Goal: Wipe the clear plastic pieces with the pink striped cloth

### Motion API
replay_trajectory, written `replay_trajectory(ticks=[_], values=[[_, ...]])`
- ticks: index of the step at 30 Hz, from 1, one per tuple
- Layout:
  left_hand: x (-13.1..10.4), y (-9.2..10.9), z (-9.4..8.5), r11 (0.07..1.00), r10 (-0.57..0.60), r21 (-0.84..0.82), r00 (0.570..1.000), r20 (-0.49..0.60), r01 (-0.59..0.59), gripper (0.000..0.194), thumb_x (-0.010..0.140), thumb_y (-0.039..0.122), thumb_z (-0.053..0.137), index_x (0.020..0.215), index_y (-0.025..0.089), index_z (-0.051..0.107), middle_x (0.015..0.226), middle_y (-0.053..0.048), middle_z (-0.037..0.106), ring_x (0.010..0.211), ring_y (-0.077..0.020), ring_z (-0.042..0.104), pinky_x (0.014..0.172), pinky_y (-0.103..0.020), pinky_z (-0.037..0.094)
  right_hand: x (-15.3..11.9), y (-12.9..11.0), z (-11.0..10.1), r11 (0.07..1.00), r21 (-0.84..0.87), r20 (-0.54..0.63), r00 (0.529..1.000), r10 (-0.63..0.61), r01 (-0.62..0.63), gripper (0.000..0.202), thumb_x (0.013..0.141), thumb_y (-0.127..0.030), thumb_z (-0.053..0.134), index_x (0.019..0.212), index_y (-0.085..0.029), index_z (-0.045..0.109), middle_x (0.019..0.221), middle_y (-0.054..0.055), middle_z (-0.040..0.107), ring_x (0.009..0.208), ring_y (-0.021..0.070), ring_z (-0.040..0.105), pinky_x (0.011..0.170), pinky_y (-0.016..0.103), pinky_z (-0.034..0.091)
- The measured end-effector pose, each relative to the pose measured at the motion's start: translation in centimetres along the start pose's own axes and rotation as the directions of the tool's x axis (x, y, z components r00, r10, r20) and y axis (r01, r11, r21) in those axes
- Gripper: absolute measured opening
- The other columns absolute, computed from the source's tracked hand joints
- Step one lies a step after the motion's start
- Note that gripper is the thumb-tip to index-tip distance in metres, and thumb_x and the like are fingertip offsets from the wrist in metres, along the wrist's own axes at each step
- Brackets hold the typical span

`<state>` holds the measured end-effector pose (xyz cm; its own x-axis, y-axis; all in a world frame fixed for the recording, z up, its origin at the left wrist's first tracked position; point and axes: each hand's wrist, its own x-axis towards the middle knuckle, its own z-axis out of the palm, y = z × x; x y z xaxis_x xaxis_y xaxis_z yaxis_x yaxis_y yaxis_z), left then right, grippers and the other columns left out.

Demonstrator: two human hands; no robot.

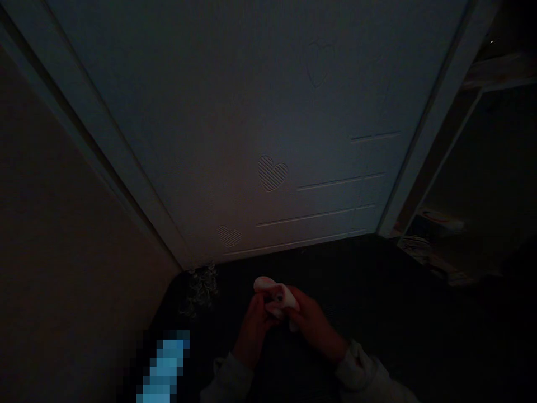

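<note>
Both hands come together in the lower middle of the head view over a dark surface. Between them is a soft, pale pink-white cloth, which looks like a rolled or folded sock with a round opening toward me. My left hand grips its left side, fingers bent around the lower edge. From the right, my right hand is closed on the cloth, thumb against its front. Dim light hides the exact finger contacts and the fabric's details.
A pale door with embossed hearts and lines stands ahead. Small shiny looped items lie in a cluster by its left corner. A pixelated bright blue patch is at lower left. At right are a shelf-like frame and stacked papers or packets.
</note>
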<state>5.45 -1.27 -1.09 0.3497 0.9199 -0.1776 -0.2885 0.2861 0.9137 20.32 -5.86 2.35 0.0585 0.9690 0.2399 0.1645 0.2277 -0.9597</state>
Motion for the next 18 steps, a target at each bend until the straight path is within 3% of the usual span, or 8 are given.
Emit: replay_trajectory(ticks=[5,10,14,18], values=[[-0.1,-0.1,-0.2,0.999,-0.017,-0.034,0.999,-0.046,0.015,0.025,0.09,0.032,0.057,0.109,0.016,0.058,0.102,-0.005,0.065,0.081,-0.0169,0.065,0.066,-0.032,0.053,-0.1,1.1,0.0,0.995,-0.082,0.044,0.998,-0.054,0.058,0.041,0.077,-0.018,0.055,0.117,-0.018,0.064,0.121,0.012,0.066,0.113,0.0296,0.058,0.1,0.048,0.04],[-0.5,0.5,0.1,0.996,-0.009,-0.093,1.0,-0.011,0.007,0.023,0.089,0.03,0.059,0.106,0.015,0.06,0.101,-0.005,0.066,0.084,-0.0178,0.065,0.073,-0.036,0.053,-0.3,1.5,0.3,0.99,-0.116,0.045,0.997,-0.07,0.075,0.048,0.078,-0.018,0.057,0.126,-0.02,0.056,0.129,0.012,0.061,0.119,0.0284,0.055,0.103,0.048,0.039],[-0.6,1.0,0.2,0.988,0.016,-0.156,1.0,0.009,-0.014,0.022,0.089,0.032,0.058,0.102,0.015,0.062,0.099,-0.004,0.067,0.088,-0.019,0.065,0.081,-0.04,0.051,-0.6,0.9,0.4,0.989,-0.118,0.044,0.996,-0.084,0.088,0.053,0.081,-0.027,0.061,0.132,-0.022,0.049,0.134,0.011,0.056,0.119,0.0273,0.054,0.101,0.045,0.042],[-0.7,1.2,0.4,0.981,0.031,-0.19,0.999,0.02,-0.027,0.021,0.088,0.032,0.059,0.099,0.015,0.064,0.098,-0.004,0.069,0.091,-0.0197,0.065,0.086,-0.042,0.049,-0.8,0.4,0.2,0.986,-0.136,0.033,0.995,-0.091,0.095,0.045,0.084,-0.035,0.06,0.126,-0.02,0.054,0.126,0.013,0.061,0.114,0.0292,0.057,0.098,0.046,0.044]])
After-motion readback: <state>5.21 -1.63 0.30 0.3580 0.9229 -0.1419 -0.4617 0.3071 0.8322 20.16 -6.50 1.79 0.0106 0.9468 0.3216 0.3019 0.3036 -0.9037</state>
